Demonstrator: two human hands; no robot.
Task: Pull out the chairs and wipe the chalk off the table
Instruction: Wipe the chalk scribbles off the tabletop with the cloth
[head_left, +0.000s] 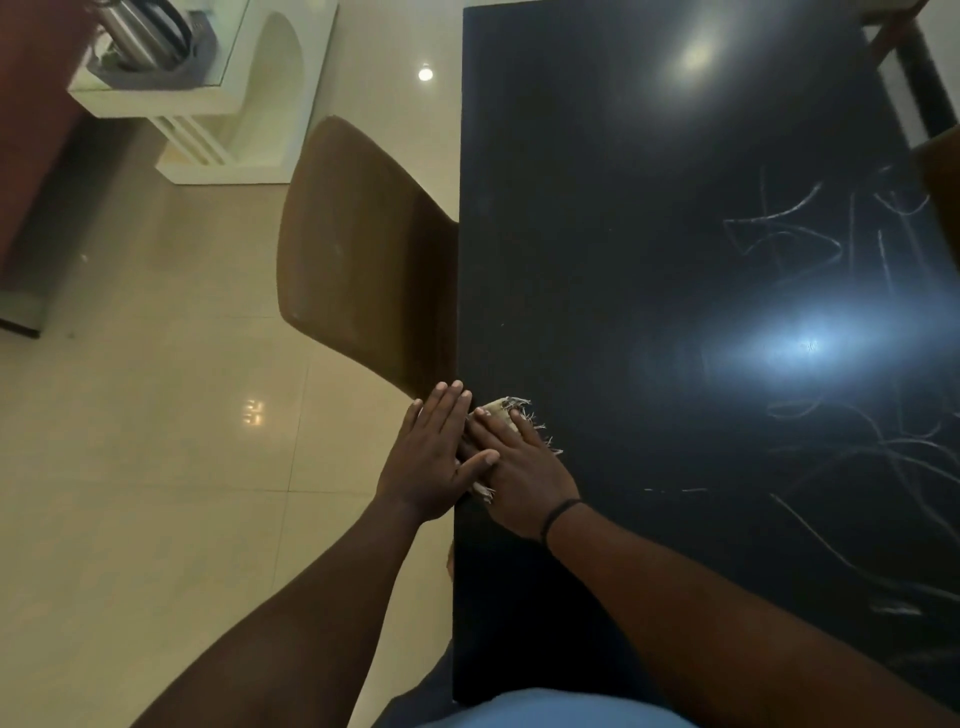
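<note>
Wiping is under way: the right hand presses a frayed cloth flat at the table's left edge, and the left hand lies flat beside it. Chalk still covers the right side. A chair touches the left edge, seemingly not yet pulled out.

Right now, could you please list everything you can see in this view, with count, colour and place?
table: one, black, fills the right half
chalk marks: many, white, on the table's right side
cloth: one, beige and frayed, at the table's left edge under the right hand
chair: one, brown, at the table's left edge
second chair: one, brown, right edge, mostly cut off
stand: one, white, top left
metal container: one, silver, on the stand
floor: cream tiles, left
left hand: flat at the table edge
right hand: flat on the cloth
</note>
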